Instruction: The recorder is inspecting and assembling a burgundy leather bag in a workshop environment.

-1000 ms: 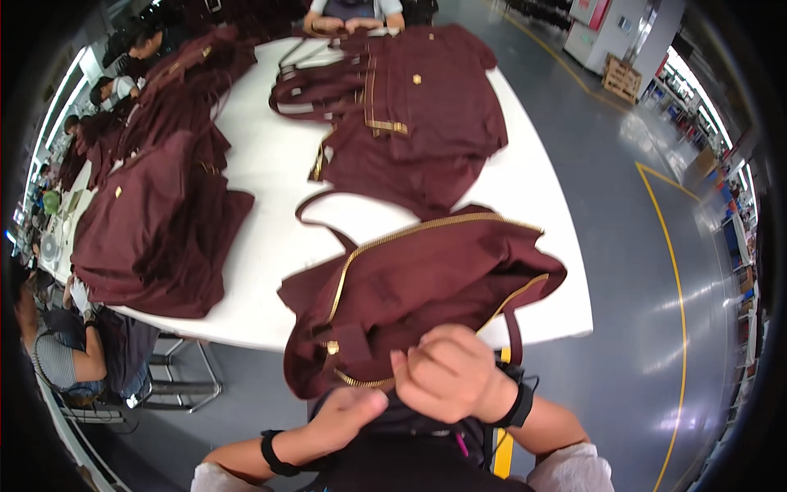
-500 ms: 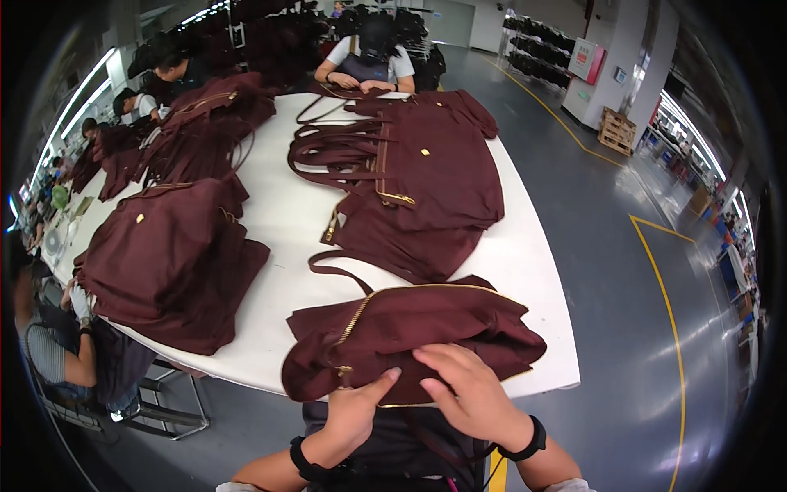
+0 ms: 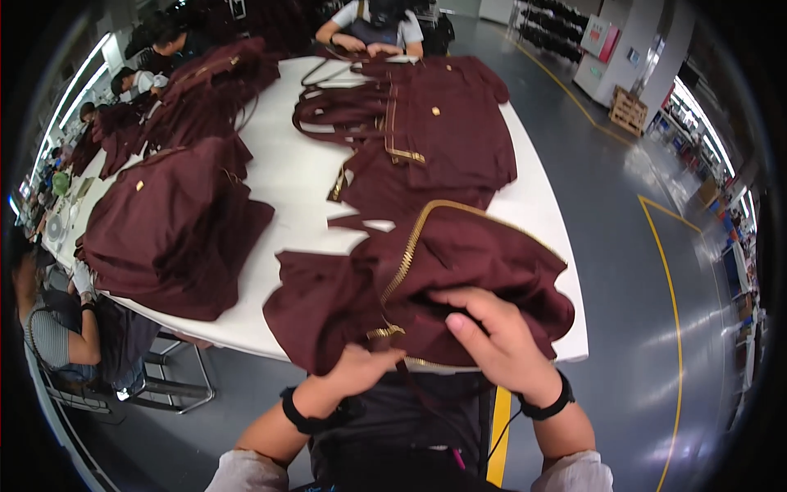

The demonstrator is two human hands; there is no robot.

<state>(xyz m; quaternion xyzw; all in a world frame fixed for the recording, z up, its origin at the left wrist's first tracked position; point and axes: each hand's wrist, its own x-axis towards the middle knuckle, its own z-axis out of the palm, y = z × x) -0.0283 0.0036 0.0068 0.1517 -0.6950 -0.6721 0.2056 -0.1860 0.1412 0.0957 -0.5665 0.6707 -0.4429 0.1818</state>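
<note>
A maroon fabric bag [image 3: 484, 246] with a gold zipper lies at the near edge of the white table, its mouth open toward me. My left hand [image 3: 357, 371] grips the near left rim, close to the gold zipper end; its fingers are partly behind the cloth and slightly blurred. My right hand [image 3: 504, 340] is at the mouth, thumb apart from the stretched fingers, whose tips touch the cloth inside. A strap hangs from the near rim in front of my lap.
Beyond the bag, more maroon bags with straps [image 3: 451, 131] lie stacked on the white table [image 3: 283, 189]. A maroon pile [image 3: 168, 221] sits on the left, beside a seated person [image 3: 61, 328]. Another person [image 3: 373, 37] works at the far end. A stool [image 3: 184, 377] stands lower left.
The bag's far side with the zipper has risen and its mouth gapes wider. My right hand has shifted slightly right, thumb now raised. The whole view has tilted downward.
</note>
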